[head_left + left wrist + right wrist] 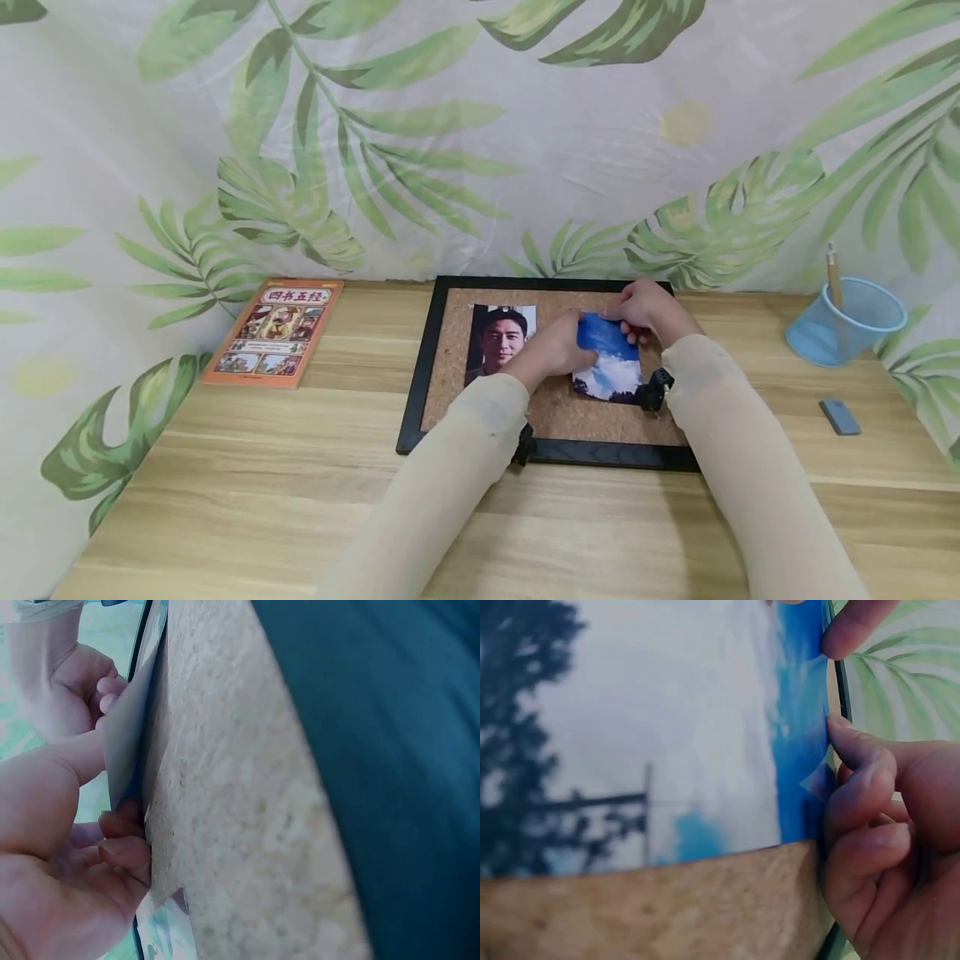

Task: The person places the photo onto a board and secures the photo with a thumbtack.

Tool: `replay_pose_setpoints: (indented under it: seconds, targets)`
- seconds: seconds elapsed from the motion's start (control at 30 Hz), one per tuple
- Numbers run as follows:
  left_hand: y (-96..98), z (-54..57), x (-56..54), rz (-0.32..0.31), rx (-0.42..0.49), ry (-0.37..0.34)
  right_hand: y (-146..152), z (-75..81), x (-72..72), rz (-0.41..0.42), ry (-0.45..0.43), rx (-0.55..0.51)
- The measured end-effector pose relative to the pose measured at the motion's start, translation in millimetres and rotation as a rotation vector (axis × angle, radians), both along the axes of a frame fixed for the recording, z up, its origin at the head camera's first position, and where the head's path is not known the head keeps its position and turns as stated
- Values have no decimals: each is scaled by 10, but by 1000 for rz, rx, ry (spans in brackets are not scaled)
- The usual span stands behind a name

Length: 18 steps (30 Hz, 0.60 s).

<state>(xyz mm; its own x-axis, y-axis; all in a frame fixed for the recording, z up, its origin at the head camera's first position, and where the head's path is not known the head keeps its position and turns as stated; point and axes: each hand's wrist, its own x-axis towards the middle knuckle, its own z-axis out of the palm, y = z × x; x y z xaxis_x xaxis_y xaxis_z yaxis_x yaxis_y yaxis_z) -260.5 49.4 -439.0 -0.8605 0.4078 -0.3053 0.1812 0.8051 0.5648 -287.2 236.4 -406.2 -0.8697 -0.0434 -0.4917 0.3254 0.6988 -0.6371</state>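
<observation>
A photo of blue sky and white clouds (609, 354) lies over the right half of a black-framed cork board (555, 417). My left hand (557, 346) pinches its left side, the thumb on the front and fingertips behind, as the left wrist view shows; the sheet stands slightly off the cork there. At its top edge, near the right corner, my right hand (651, 312) grips the sheet with curled fingers. A small translucent shape (821, 780) shows beside the right fingers; its kind is unclear. A portrait photo (501, 337) lies on the board's left half, partly behind my left hand.
An orange book (276, 333) lies at the table's back left. On the right, a blue mesh pen cup (843, 325) holds a pencil (834, 279). A small grey-blue block (840, 417) lies in front of it. A leaf-patterned cloth (450, 167) hangs behind the table.
</observation>
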Motion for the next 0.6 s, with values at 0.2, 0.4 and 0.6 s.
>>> replay_pose_setpoints:
  seconds: [0.2,0.4,0.6]
  targets:
    - [-46,315,260,-45,-134,83,-9,-38,44,-26,-3,-67]
    - [-92,355,289,-82,-193,126,12,-36,97,-59,28,-124]
    - [-347,454,257,-94,-21,136,13,33,196,-40,120,-174]
